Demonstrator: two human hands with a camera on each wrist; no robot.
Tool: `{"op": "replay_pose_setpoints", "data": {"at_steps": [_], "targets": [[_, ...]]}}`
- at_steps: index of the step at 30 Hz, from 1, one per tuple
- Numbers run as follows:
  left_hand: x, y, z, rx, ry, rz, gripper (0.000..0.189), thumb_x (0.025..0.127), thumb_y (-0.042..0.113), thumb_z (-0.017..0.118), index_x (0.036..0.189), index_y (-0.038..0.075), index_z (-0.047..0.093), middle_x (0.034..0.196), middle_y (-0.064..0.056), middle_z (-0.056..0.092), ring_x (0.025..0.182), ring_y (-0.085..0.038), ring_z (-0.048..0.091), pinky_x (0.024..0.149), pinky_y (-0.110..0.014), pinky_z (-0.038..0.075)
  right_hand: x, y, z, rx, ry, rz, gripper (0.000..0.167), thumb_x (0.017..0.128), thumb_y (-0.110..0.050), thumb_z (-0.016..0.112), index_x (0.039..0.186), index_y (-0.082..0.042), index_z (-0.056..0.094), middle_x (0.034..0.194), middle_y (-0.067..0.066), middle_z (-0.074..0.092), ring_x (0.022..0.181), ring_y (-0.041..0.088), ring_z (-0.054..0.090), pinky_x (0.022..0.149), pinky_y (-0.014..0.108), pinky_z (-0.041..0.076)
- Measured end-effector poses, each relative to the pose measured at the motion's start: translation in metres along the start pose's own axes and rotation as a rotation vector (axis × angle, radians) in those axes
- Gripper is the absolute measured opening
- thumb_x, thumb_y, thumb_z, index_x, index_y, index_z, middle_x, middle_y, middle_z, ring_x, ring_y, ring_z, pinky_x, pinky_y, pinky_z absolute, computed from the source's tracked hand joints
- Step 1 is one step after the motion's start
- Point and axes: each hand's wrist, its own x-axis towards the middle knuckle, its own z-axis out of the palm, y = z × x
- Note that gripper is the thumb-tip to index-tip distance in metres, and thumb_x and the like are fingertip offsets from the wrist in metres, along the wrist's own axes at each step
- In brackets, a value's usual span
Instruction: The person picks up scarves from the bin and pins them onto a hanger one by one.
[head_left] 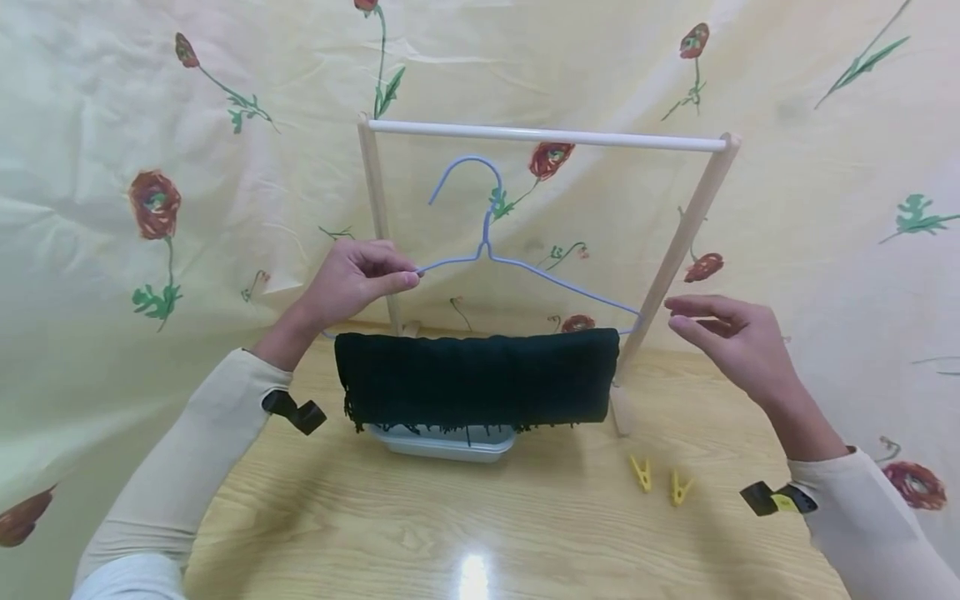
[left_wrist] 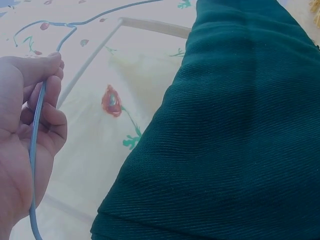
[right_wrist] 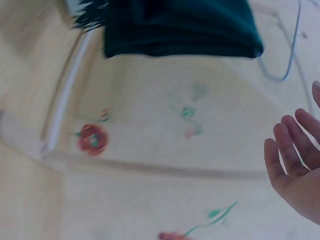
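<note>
A blue wire hanger [head_left: 562, 285] is held up in front of the rack, its hook pointing upward below the white bar. Folded over its lower bar hangs a dark green fringed scarf [head_left: 480, 379]. My left hand [head_left: 352, 279] pinches the hanger's left shoulder between thumb and fingers; in the left wrist view the wire [left_wrist: 35, 145] runs across the palm. Just past the hanger's right end, my right hand [head_left: 738, 337] is apart from it, fingers relaxed and holding nothing. The right wrist view shows those fingers [right_wrist: 287, 145] spread beside the hanger's bent corner [right_wrist: 285, 77].
A clothes rack with wooden posts [head_left: 686, 242] and a white top bar [head_left: 540, 133] stands behind the hanger. Under the scarf sits a pale shallow tray [head_left: 450, 450], partly hidden. Two yellow clothespins [head_left: 641, 473] lie on the wooden table [head_left: 360, 533] at the right. Flowered cloth covers the background.
</note>
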Motion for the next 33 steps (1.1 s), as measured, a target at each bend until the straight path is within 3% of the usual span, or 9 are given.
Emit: {"op": "replay_pose_setpoints", "data": {"at_steps": [8, 15, 19, 23, 27, 33], "targets": [[0.000, 0.003, 0.000, 0.013, 0.006, -0.019, 0.008, 0.091, -0.004, 0.073, 0.097, -0.006, 0.077, 0.078, -0.003, 0.066, 0.067, -0.019, 0.047, 0.057, -0.025, 0.039, -0.029, 0.049, -0.005, -0.018, -0.026, 0.043, 0.030, 0.096, -0.009, 0.071, 0.123, 0.003, 0.070, 0.107, -0.025, 0.071, 0.091, -0.002, 0.070, 0.081, 0.009, 0.052], [0.001, 0.004, 0.000, 0.014, 0.008, -0.028, 0.009, 0.090, -0.006, 0.073, 0.098, -0.007, 0.077, 0.079, -0.004, 0.066, 0.067, -0.019, 0.047, 0.057, -0.026, 0.040, -0.057, 0.089, -0.005, -0.042, -0.139, 0.045, 0.032, 0.095, -0.007, 0.072, 0.124, 0.005, 0.068, 0.112, -0.025, 0.069, 0.095, -0.001, 0.070, 0.082, 0.010, 0.051], [0.001, 0.004, 0.001, 0.014, 0.008, -0.022, 0.009, 0.089, -0.007, 0.073, 0.097, -0.007, 0.077, 0.079, -0.004, 0.067, 0.067, -0.019, 0.047, 0.056, -0.025, 0.040, -0.069, 0.107, -0.005, -0.020, -0.209, 0.036, 0.032, 0.094, -0.003, 0.071, 0.125, 0.005, 0.068, 0.118, -0.018, 0.071, 0.102, -0.005, 0.067, 0.085, 0.010, 0.051], [0.001, 0.006, 0.002, 0.021, 0.006, -0.019, 0.009, 0.089, -0.008, 0.072, 0.097, -0.008, 0.077, 0.078, -0.004, 0.067, 0.066, -0.019, 0.047, 0.056, -0.025, 0.040, -0.079, 0.121, -0.006, 0.015, -0.280, 0.029, 0.033, 0.094, 0.001, 0.071, 0.126, 0.006, 0.067, 0.124, -0.011, 0.071, 0.106, -0.004, 0.066, 0.085, 0.013, 0.053], [0.000, 0.009, 0.002, 0.022, 0.005, -0.023, 0.009, 0.090, -0.007, 0.072, 0.097, -0.007, 0.077, 0.078, -0.003, 0.066, 0.066, -0.018, 0.047, 0.056, -0.025, 0.039, -0.090, 0.133, -0.007, 0.047, -0.362, 0.026, 0.035, 0.094, 0.002, 0.070, 0.128, 0.009, 0.064, 0.127, -0.014, 0.068, 0.109, -0.005, 0.063, 0.084, 0.016, 0.054], [0.001, 0.013, 0.001, 0.020, 0.010, -0.010, 0.009, 0.088, -0.011, 0.072, 0.095, -0.009, 0.077, 0.076, -0.003, 0.065, 0.065, -0.018, 0.045, 0.056, -0.025, 0.037, -0.103, 0.149, -0.005, 0.042, -0.464, 0.003, 0.040, 0.090, 0.002, 0.074, 0.129, 0.003, 0.065, 0.128, -0.009, 0.068, 0.114, -0.008, 0.059, 0.084, 0.023, 0.057]]}}
